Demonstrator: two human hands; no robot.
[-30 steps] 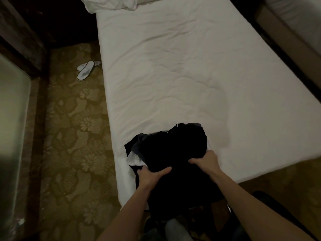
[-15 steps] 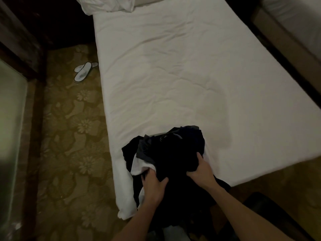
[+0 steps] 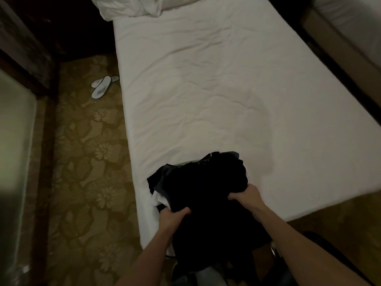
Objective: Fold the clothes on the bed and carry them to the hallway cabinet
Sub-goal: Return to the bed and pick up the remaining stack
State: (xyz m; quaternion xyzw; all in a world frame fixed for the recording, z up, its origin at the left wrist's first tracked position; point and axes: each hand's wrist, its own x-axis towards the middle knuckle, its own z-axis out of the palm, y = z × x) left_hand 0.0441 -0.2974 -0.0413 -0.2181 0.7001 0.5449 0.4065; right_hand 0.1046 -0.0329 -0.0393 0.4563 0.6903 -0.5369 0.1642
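Note:
A heap of dark clothes [image 3: 202,182] lies at the near left corner of the white bed [image 3: 216,89], part of it hanging over the foot edge. A bit of white fabric [image 3: 159,199] sticks out on its left side. My left hand [image 3: 172,218] grips the dark cloth at the heap's lower left, fingers curled into it. On the heap's right side, my right hand [image 3: 248,199] grips the cloth too. How the garments are layered is lost in the dark.
A pair of white slippers [image 3: 102,86] lies on the patterned carpet [image 3: 86,172] left of the bed. A white pillow [image 3: 132,5] sits at the bed's head. A dark wall with a frosted glass panel [image 3: 14,151] runs along the left. A second bed [image 3: 354,23] stands at far right.
Both hands have shifted their hold on the dark clothes, the right hand a little further right. The heap has been bunched and moved slightly on the corner.

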